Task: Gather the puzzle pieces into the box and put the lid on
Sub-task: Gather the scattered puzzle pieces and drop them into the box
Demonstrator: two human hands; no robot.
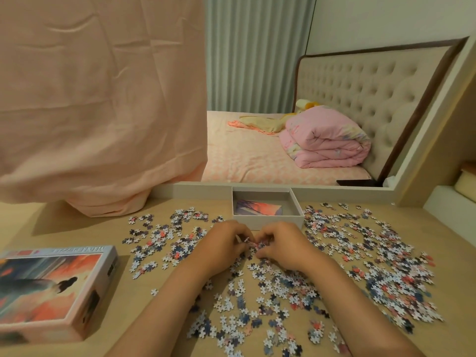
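Note:
Many small puzzle pieces (381, 269) lie scattered over the wooden table (164, 320), thickest at the right. An open white box (268, 220) stands at the table's far edge, holding a folded picture sheet (257, 210). The lid (51, 287), printed with a sunset picture, lies at the left. My left hand (224, 243) and my right hand (280, 243) meet just in front of the box, fingers curled, cupping a small clump of pieces (255, 244) between them.
A pink cloth (103, 99) hangs over the table's back left. A large mirror (283, 186) behind the box reflects a bed with a folded pink quilt. A raised ledge (438, 199) borders the table's right side.

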